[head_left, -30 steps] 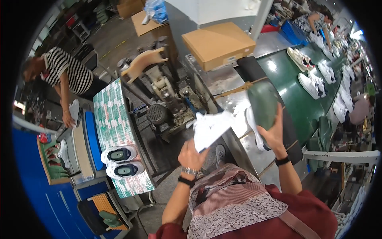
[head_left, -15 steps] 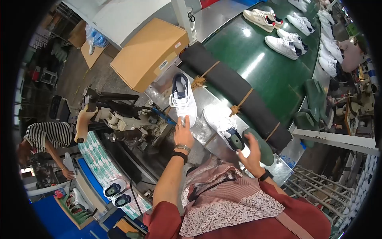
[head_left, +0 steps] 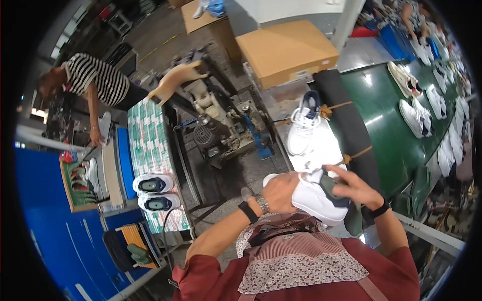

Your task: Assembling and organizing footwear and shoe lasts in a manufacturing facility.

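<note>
A white sneaker (head_left: 317, 203) is tilted between my hands, close to my apron. My left hand (head_left: 280, 193) wraps round its front part, hiding most of the toe. At the shoe's opening, my right hand (head_left: 357, 190) has thumb and fingers on a dark green shoe last (head_left: 329, 184) inside it. A second white sneaker (head_left: 304, 128), laced and with a dark blue lining, rests on the metal ledge beyond. Beside my right hand, a dark green oblong piece (head_left: 354, 220) is partly hidden.
A cardboard box (head_left: 288, 50) stands past the ledge. Right of a dark padded roll (head_left: 346, 110), a green conveyor (head_left: 369, 95) carries several sneakers. A motorised machine (head_left: 216, 125) is ahead-left. Two lasted white sneakers (head_left: 156, 193) sit left, near a person in stripes (head_left: 100, 80).
My view has swung left. My left hand has gone from the far sneaker to the near one, which is now raised and tilted. My right hand has moved onto its opening.
</note>
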{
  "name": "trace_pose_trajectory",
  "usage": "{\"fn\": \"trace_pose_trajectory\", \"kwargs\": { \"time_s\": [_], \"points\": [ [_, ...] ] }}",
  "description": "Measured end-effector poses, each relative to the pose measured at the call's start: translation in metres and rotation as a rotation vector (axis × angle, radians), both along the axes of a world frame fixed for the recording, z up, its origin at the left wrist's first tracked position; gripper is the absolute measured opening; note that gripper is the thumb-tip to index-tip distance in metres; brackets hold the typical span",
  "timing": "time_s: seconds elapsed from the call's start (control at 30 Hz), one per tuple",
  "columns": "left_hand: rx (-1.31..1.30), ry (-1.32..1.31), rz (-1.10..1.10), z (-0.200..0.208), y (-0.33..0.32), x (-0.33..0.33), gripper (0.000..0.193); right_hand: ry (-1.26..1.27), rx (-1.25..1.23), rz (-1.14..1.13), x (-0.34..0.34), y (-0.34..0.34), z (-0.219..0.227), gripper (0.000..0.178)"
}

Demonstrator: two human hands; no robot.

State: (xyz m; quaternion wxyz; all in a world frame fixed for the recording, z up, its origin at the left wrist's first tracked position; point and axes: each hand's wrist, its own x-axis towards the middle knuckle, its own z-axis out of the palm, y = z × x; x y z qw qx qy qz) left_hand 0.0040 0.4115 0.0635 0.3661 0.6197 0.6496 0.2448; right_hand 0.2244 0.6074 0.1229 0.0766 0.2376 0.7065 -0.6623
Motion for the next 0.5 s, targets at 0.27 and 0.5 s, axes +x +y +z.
{"fn": "trace_pose_trajectory", "kwargs": {
  "time_s": [0.27,0.5],
  "points": [
    [0.449,-0.537,0.88,-0.021,-0.069,-0.043,0.08,0.513,0.255,-0.411,-0.185,-0.128,-0.056,0.091],
    [0.631,-1.096,0.864,0.006,-0.069,-0.131,0.044,0.43,0.64,-0.404,-0.323,-0.14,-0.015,0.074]
  ]
}}
